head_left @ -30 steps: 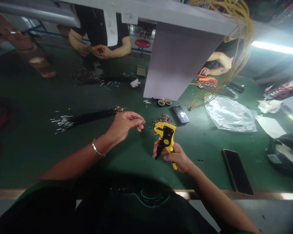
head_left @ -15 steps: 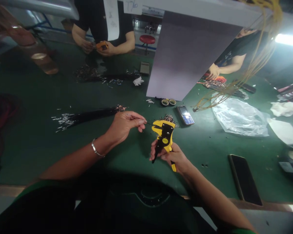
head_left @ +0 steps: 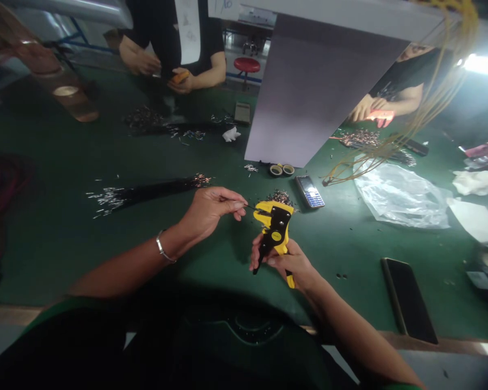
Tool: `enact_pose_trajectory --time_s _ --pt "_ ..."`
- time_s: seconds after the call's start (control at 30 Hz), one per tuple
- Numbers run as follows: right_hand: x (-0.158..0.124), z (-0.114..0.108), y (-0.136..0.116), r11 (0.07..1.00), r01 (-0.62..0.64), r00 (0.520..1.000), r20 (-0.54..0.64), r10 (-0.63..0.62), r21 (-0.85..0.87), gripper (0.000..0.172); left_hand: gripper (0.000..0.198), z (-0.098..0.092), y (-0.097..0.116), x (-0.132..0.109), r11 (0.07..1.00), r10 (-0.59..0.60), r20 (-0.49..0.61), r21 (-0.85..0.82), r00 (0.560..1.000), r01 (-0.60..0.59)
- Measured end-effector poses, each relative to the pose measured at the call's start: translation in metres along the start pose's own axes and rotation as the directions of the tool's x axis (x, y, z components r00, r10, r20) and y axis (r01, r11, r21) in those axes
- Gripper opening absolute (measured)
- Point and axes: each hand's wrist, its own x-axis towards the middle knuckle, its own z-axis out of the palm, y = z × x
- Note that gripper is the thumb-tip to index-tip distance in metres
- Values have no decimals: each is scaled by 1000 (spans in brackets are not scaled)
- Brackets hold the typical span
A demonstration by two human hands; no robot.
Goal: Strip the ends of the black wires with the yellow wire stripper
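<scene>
Since the earlier frame, a co-worker's hand [head_left: 146, 64] beyond the bench's far edge has been drawn away from an orange hand tool [head_left: 180, 77], and a red-orange tool [head_left: 381, 115] further right has been lifted off the heap below; the wearer's own hands have been kept almost in place.

At the left of the green bench [head_left: 117, 254], a long bundle of thin black wires [head_left: 154, 194] is laid roughly parallel to the front edge, its pale ends to the left and its copper-coloured ends just beside the left hand [head_left: 215, 211]. By that hand a thin dark wire [head_left: 249, 206] is pinched between thumb and forefinger. The wire is held above the middle of the bench, its long axis run rightward and slightly toward the front edge, from the fingertips to the mouth of a yellow-and-black pistol-shaped hand tool [head_left: 277, 225]. The mouth is turned left, toward the wire; whether the wire is clamped there cannot be told. The tool's handles are enclosed by the right hand [head_left: 287, 260], nearer the front edge. Behind the tool's head, a small heap of copper-tipped clippings [head_left: 282, 196] is spread, with a silver keypad phone [head_left: 309, 192] just right of it.
</scene>
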Motion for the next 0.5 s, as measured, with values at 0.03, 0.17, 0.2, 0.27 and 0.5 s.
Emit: enact_pose_trajectory --time_s 0.03,0.17,0.2,0.27,0.5 --pt "0 1 0 1000 -2 1000 -5 2 3 36 9 0 0 0 1000 11 0 -9 1000 -11" --pt "0 2 0 1000 -9 1000 -20 9 2 36 11 1 -2 -2 999 27 -35 -45 999 -29" --pt "0 2 1 1000 -8 1000 -20 8 3 36 11 2 -3 -2 998 26 -45 -48 999 -28" --pt "0 1 2 1000 -3 1000 -22 3 9 36 12 3 -4 -4 998 22 -59 -50 998 -25" --pt "0 1 2 999 8 1000 -6 -7 35 34 11 6 -7 -5 996 -6 -83 -91 997 -1"
